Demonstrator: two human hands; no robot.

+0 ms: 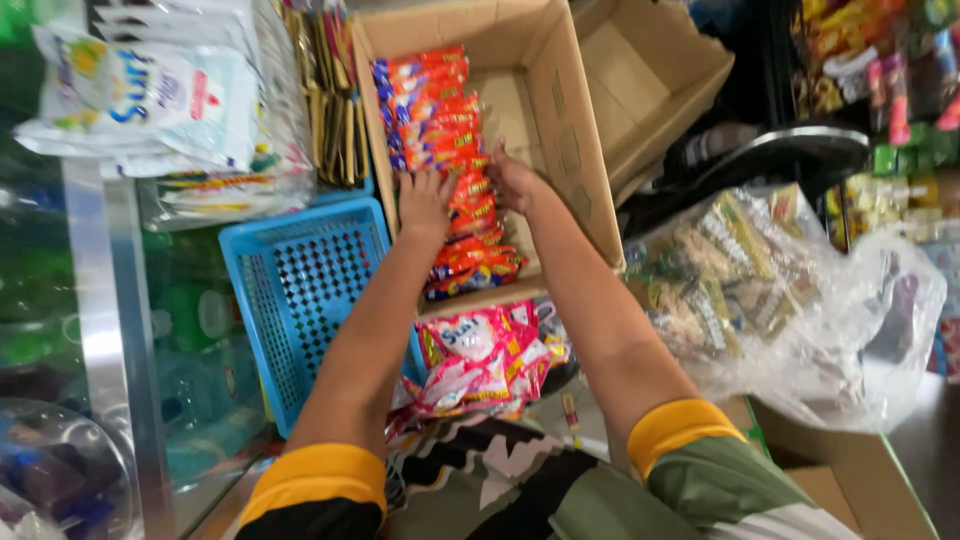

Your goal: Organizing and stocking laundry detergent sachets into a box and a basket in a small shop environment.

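— Sleeves first, then: what's closest to you?

— Yellow cuffs at the bottom edge, and both my forearms running up toward twelve o'clock into the cardboard box (560,110). Starting at nine o'clock, the blue plastic basket (300,290) sits just beside the box. My left hand (425,200) comes next, fingers spread and laid flat on the row of orange-and-blue snack packets (440,150) along the box's left side. My right hand (515,180) is at one o'clock from it, fingers loosely curled against the same row's right edge. Neither hand is pinching a packet that I can see.

— And how would you handle that row well?

— I'd judge it best to press in evenly from both sides, so the packets stay as one block rather than fanning out; they look slippery and overlapped.

— Anything else around?

— Pink sachets (480,360) at six o'clock below the box, and a clear bag of packets (760,290) at three o'clock.
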